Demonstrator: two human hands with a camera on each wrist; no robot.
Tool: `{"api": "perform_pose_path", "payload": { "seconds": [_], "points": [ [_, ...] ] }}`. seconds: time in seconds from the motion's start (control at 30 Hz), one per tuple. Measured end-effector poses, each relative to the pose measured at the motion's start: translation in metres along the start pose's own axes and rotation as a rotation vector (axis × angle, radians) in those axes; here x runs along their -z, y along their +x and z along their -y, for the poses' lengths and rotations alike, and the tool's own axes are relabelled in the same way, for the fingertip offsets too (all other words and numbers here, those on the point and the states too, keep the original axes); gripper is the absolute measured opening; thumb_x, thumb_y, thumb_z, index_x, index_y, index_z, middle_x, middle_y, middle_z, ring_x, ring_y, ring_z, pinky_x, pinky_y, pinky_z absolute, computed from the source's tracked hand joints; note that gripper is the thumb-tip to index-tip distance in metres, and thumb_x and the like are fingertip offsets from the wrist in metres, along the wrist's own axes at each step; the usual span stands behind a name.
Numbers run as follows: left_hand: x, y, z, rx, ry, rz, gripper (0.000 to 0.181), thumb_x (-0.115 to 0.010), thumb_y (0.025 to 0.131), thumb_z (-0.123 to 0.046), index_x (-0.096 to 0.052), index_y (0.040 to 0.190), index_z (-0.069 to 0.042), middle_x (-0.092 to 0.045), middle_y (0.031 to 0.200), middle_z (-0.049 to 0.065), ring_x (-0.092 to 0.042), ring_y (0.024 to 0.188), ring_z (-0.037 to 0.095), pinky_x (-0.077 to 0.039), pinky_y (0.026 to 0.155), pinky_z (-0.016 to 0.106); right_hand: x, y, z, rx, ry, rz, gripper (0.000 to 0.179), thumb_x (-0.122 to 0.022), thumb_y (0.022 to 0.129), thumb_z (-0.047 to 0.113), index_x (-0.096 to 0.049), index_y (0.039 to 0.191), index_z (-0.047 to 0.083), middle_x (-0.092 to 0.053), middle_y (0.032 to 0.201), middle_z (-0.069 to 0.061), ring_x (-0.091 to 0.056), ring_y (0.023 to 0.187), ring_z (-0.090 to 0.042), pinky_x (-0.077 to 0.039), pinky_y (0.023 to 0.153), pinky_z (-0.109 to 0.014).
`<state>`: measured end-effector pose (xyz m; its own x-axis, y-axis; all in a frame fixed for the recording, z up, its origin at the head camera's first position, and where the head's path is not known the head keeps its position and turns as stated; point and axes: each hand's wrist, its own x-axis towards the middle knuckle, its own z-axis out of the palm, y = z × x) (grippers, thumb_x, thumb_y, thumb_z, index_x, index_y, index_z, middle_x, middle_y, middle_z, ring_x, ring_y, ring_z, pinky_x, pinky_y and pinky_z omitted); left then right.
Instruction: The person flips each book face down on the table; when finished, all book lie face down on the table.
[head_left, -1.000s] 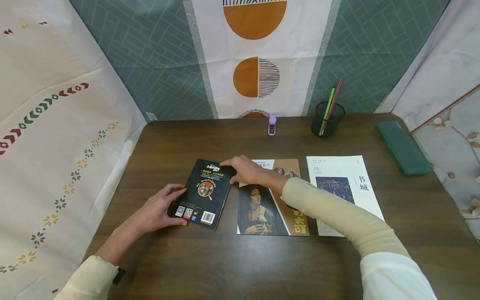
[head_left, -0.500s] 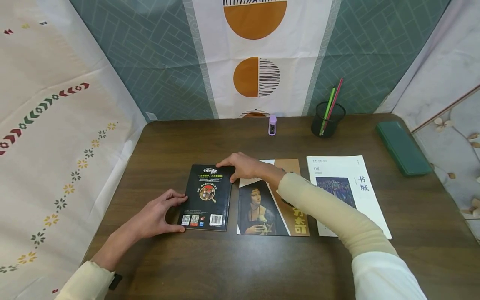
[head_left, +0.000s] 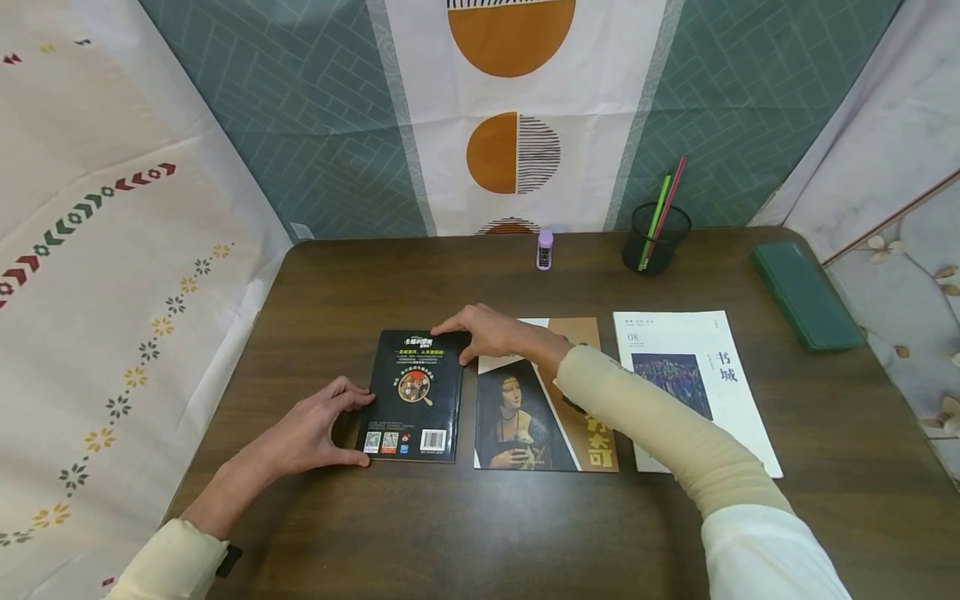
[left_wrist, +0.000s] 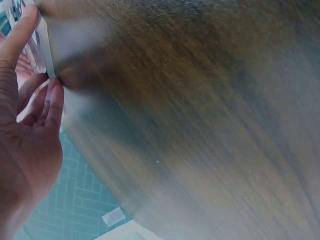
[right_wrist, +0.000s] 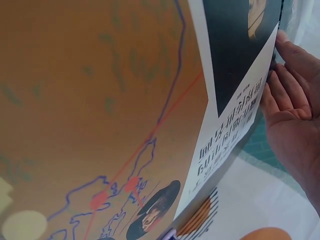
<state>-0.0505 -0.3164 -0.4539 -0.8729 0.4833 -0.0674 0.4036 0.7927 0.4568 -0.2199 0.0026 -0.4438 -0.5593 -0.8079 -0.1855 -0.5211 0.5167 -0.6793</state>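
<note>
A black book point(head_left: 416, 417), its barcoded back cover up, lies almost square on the wooden table in the head view. My left hand point(head_left: 318, 427) holds its lower-left corner, thumb at the bottom edge and fingers along the left side. At the upper-right corner my right hand point(head_left: 491, 333) grips it, fingertips on the top edge and thumb at the right side. That hand and forearm cover part of the brown magazine point(head_left: 517, 442) with a portrait on it. In the left wrist view the fingers point(left_wrist: 55, 102) touch the book's pale edge point(left_wrist: 45, 42).
A white magazine point(head_left: 738, 417) lies at the right, partly under the right sleeve. Along the back stand a purple glue stick point(head_left: 544, 252) and a black mesh pen cup point(head_left: 655, 250) with two pencils. A green case point(head_left: 806, 296) sits near the right edge.
The black book has turned from a tilt to nearly straight, its bottom swinging right and its top slightly left. Both hands have kept hold of its corners, moving only a little.
</note>
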Motion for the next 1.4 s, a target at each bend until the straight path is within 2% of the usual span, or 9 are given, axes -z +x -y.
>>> {"api": "perform_pose_path", "payload": {
  "seconds": [0.33,0.43,0.53,0.63,0.77,0.93,1.13,1.27,1.4],
  "points": [
    [0.003,0.001,-0.002,0.006,0.004,0.008,0.088,-0.094,0.070,-0.063,-0.068,0.136,-0.010,-0.057,0.129,-0.002,-0.066,0.116,0.019,-0.057,0.099,0.049,0.002,-0.001,-0.002,0.018,0.006,0.034,0.074,-0.085,0.090,0.006,-0.054,0.156,0.013,-0.055,0.157,-0.008,-0.051,0.145,-0.024,-0.047,0.113,-0.038],
    [0.007,0.004,-0.002,0.038,0.008,0.007,0.082,-0.091,0.075,-0.064,-0.069,0.137,-0.015,-0.058,0.133,-0.003,-0.064,0.119,0.021,-0.056,0.102,0.051,0.006,-0.004,-0.005,0.041,0.017,0.048,0.074,-0.083,0.093,0.007,-0.049,0.160,0.012,-0.051,0.161,-0.008,-0.047,0.148,-0.025,-0.044,0.116,-0.039],
    [0.013,0.010,0.000,0.064,-0.012,-0.012,0.074,-0.088,0.083,-0.057,-0.066,0.141,-0.017,-0.060,0.139,0.001,-0.063,0.122,0.027,-0.055,0.102,0.056,0.014,-0.010,-0.009,0.064,0.060,0.012,0.075,-0.081,0.096,0.009,-0.045,0.162,0.009,-0.046,0.164,-0.008,-0.042,0.152,-0.025,-0.040,0.120,-0.042],
    [0.020,0.020,0.002,0.087,-0.037,-0.043,0.073,-0.085,0.090,-0.049,-0.059,0.149,-0.014,-0.058,0.148,0.010,-0.061,0.128,0.036,-0.052,0.104,0.062,0.023,-0.019,-0.015,0.066,0.122,-0.062,0.074,-0.080,0.097,0.012,-0.044,0.162,0.007,-0.045,0.165,-0.007,-0.040,0.153,-0.025,-0.038,0.122,-0.045],
    [0.030,0.038,0.000,0.112,-0.060,-0.079,0.085,-0.084,0.092,-0.042,-0.044,0.161,-0.013,-0.046,0.162,0.015,-0.048,0.144,0.043,-0.043,0.110,0.069,0.036,-0.034,-0.023,0.054,0.178,-0.147,0.074,-0.081,0.096,0.015,-0.045,0.161,0.006,-0.046,0.164,-0.007,-0.040,0.153,-0.026,-0.037,0.122,-0.045],
    [0.036,0.068,-0.009,0.071,-0.139,-0.109,0.099,-0.087,0.090,-0.036,-0.030,0.169,-0.017,-0.033,0.171,0.013,-0.034,0.154,0.042,-0.034,0.115,0.071,0.051,-0.055,-0.034,0.009,0.241,-0.222,0.076,-0.083,0.094,0.014,-0.047,0.160,0.006,-0.048,0.163,-0.007,-0.039,0.154,-0.026,-0.034,0.124,-0.045],
    [0.025,0.101,-0.030,-0.039,-0.266,-0.069,0.112,-0.091,0.087,-0.034,-0.019,0.172,-0.024,-0.025,0.175,0.004,-0.026,0.159,0.035,-0.027,0.121,0.069,0.057,-0.083,-0.049,-0.060,0.223,-0.237,0.076,-0.083,0.095,0.017,-0.045,0.162,0.009,-0.045,0.166,-0.007,-0.036,0.156,-0.026,-0.033,0.124,-0.049],
    [0.008,0.116,-0.045,-0.101,-0.328,0.000,0.117,-0.092,0.086,-0.035,-0.013,0.172,-0.025,-0.019,0.177,0.000,-0.023,0.160,0.031,-0.027,0.123,0.064,0.056,-0.102,-0.063,-0.069,0.185,-0.221,0.077,-0.082,0.096,0.019,-0.044,0.162,0.007,-0.043,0.166,-0.012,-0.036,0.155,-0.033,-0.034,0.122,-0.054],
    [-0.013,0.126,-0.061,-0.122,-0.347,0.069,0.124,-0.094,0.083,-0.038,-0.011,0.173,-0.023,-0.016,0.177,0.000,-0.022,0.161,0.029,-0.028,0.124,0.060,0.051,-0.122,-0.077,-0.064,0.167,-0.217,0.075,-0.082,0.096,0.017,-0.044,0.160,0.002,-0.045,0.164,-0.016,-0.039,0.153,-0.038,-0.036,0.120,-0.057]
  ]
}}
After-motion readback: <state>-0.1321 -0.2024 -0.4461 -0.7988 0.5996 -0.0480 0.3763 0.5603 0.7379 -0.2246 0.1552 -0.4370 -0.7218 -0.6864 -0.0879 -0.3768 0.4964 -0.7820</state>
